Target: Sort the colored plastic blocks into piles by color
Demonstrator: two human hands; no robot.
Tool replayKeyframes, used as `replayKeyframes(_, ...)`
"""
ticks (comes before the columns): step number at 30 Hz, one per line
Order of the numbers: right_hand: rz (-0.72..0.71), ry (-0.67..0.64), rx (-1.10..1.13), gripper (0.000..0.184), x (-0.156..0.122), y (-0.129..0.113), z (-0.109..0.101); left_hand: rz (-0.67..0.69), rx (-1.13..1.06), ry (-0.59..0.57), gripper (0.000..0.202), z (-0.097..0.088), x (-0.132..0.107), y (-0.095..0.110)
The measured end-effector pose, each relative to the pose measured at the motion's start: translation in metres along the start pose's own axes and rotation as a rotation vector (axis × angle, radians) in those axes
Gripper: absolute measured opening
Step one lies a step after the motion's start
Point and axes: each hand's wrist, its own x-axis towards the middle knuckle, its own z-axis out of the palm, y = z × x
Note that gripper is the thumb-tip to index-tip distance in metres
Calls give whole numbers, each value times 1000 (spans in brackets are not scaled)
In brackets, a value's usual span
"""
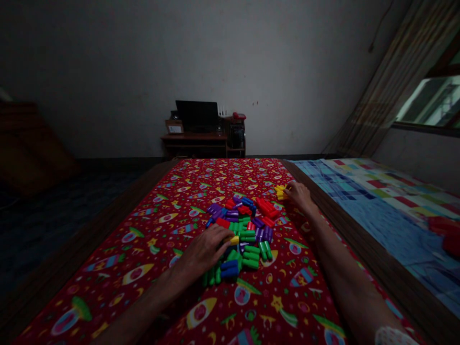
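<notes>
A loose pile of plastic building blocks with rounded tube shapes lies on the red tablecloth (223, 175). My left hand (207, 245) reaches over the pile's near left side, its thumb and fingers closed on a yellow block (235, 240). Green blocks (250, 258) and a blue block (229, 269) lie close to that hand. Farther off to the right, my right hand (299, 195) pinches at a small group of yellow blocks (281, 192), apart from the pile. Red blocks (266, 207) are nearest to it, and purple blocks (215, 211) sit at the pile's far left.
A bed with a blue and checkered cover (345, 201) stands along the right. Against the far wall is a desk (194, 137) with a black monitor (197, 114). A curtain (381, 91) hangs by the window; a wooden cabinet (32, 148) is at left.
</notes>
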Motion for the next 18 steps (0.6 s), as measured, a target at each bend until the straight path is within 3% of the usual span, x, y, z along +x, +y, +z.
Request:
replayKeyframes(6, -21, 32, -32, 29, -1, -5, -5, -5, -24, -10, 18, 0, 1, 0)
replayKeyframes(10, -114, 75, 68, 30, -4, -25, -22, -105, -125, 79, 16, -2, 4, 1)
replayKeyframes(12, -294, 4, 223, 33, -12, -44, -33, -199, -187, 138, 17, -4, 6, 1)
replayKeyframes(15, -673, -277, 520, 35, -39, -80, -44, -336, -284, 224, 23, -8, 9, 0)
replayKeyframes(18, -968, -459, 590, 26, -72, -112, -45, -433, -380, 315, 30, -12, 12, -5)
